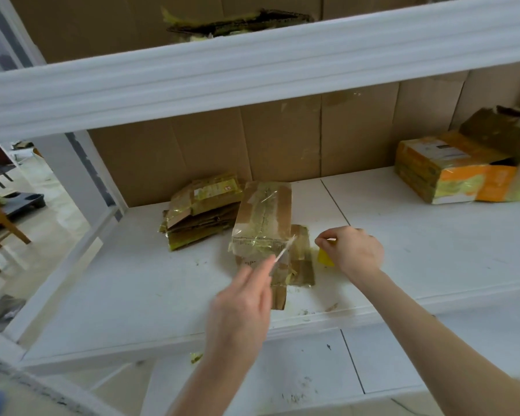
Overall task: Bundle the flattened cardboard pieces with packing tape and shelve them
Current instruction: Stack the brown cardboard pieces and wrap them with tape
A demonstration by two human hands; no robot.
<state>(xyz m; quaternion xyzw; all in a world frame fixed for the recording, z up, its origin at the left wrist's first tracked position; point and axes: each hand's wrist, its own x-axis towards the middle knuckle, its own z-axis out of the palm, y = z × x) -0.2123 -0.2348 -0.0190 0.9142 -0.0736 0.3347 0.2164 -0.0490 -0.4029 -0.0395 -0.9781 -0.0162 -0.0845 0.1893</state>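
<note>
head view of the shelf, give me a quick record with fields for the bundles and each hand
middle bundle: cardboard wrapped in clear tape, flat on the white shelf
left bundle: taped stack just left of it
right bundle: orange-printed, at the shelf's far right
left hand: pinches a thin pale tool over the middle bundle; kind unclear
right hand: grips a yellow tape roll right of the middle bundle
</note>
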